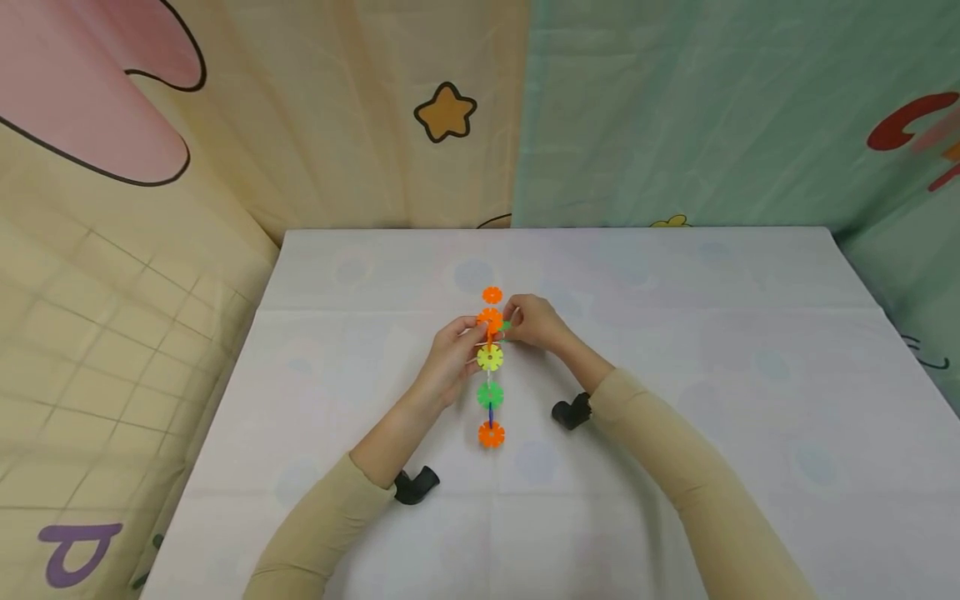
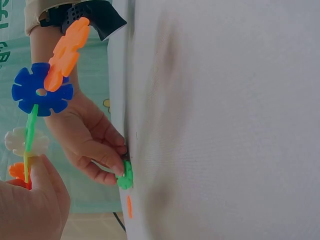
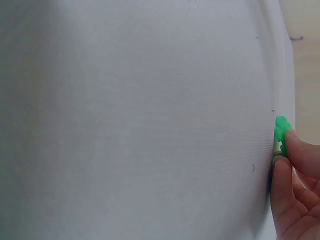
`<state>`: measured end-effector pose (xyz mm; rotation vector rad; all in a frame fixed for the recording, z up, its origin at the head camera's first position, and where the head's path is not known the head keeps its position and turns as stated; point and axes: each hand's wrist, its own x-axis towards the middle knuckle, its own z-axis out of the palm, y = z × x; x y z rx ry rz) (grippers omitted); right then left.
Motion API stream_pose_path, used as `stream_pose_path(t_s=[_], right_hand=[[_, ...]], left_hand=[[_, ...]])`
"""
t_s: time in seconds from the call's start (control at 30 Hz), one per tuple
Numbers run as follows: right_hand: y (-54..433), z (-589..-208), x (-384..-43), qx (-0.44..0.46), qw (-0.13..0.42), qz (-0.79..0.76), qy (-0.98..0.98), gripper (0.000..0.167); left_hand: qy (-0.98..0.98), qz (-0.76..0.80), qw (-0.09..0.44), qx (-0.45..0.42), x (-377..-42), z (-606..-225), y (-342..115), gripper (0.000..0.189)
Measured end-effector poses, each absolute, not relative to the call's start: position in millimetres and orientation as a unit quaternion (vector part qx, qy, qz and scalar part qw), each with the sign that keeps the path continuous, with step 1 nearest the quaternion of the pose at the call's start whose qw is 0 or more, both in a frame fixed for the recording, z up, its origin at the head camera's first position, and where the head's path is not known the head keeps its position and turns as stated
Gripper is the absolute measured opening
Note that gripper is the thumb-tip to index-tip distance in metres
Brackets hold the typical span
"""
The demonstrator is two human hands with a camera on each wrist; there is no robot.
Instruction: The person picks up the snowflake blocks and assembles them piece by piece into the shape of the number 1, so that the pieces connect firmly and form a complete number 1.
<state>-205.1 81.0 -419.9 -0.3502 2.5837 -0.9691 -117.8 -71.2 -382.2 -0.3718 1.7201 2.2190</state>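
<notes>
My left hand (image 1: 444, 367) grips a chain of notched plastic snowflake discs near its far end, by an orange disc (image 1: 490, 318). Toward me the chain runs through a yellow disc (image 1: 490, 350), a green disc (image 1: 491, 388) and an end orange disc (image 1: 491, 442). In the left wrist view a blue disc (image 2: 22, 92) and a whitish disc (image 2: 14, 141) also show, set crosswise between the others. My right hand (image 1: 538, 321) pinches a separate green disc (image 3: 281, 125) between thumb and fingers, low at the table and just right of the chain.
A loose orange disc (image 1: 492, 295) lies on the white-covered table (image 1: 712, 350) just beyond the hands. Black wrist-worn cameras (image 1: 417, 486) jut out from both forearms. Printed curtains (image 1: 360, 125) hang behind the table and along its sides.
</notes>
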Motion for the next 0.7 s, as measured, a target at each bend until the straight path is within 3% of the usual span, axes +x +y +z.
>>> stream_pose_path(t_s=[0.33, 0.7], right_hand=[[90, -424, -206, -0.061, 0.248, -0.497, 0.829, 0.023], [96, -414, -204, -0.054, 0.253, -0.56, 0.787, 0.024]], left_hand=[[0.598, 0.775, 0.153, -0.132, -118, -384, -72, 0.012], [0.602, 0.773, 0.155, -0.128, -119, -386, -73, 0.013]])
